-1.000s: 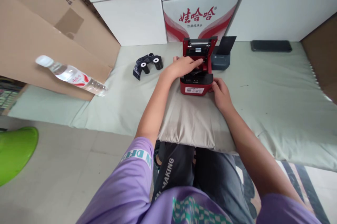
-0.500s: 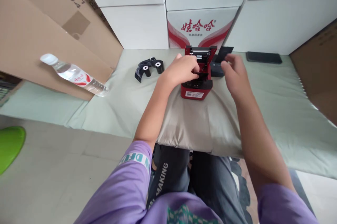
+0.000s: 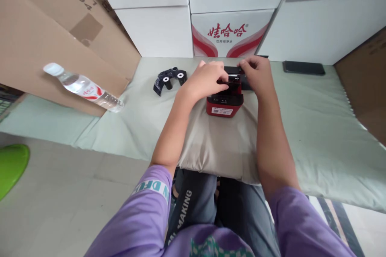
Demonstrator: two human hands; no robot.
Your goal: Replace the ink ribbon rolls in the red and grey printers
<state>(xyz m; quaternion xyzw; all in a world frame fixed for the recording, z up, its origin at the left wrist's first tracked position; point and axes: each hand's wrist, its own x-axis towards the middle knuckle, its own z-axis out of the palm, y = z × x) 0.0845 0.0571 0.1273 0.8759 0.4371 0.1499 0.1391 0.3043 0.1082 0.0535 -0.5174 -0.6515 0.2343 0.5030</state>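
Note:
A small red and black label printer (image 3: 224, 110) stands on the cloth-covered surface, its lid (image 3: 231, 69) partly raised. My left hand (image 3: 205, 78) reaches into the printer from the left, fingers curled and thumb close to the forefinger; whatever they grip inside is dark or hidden. At the lid's right edge, my right hand (image 3: 257, 72) has its thumb and fingers closed on the lid. Behind that hand a dark object is mostly covered. Left of the printer lie black ribbon rolls (image 3: 171, 77) with white core ends.
A water bottle (image 3: 84, 88) leans against a brown carton (image 3: 99, 60) at left. White boxes (image 3: 153, 31) line the back. A black phone (image 3: 304, 68) lies at back right, near another brown carton (image 3: 364, 72). A green rounded object (image 3: 13, 168) is on the floor.
My right hand has moved left and closed on the printer's lid, which has tilted down from nearly upright. My left hand stays in the printer.

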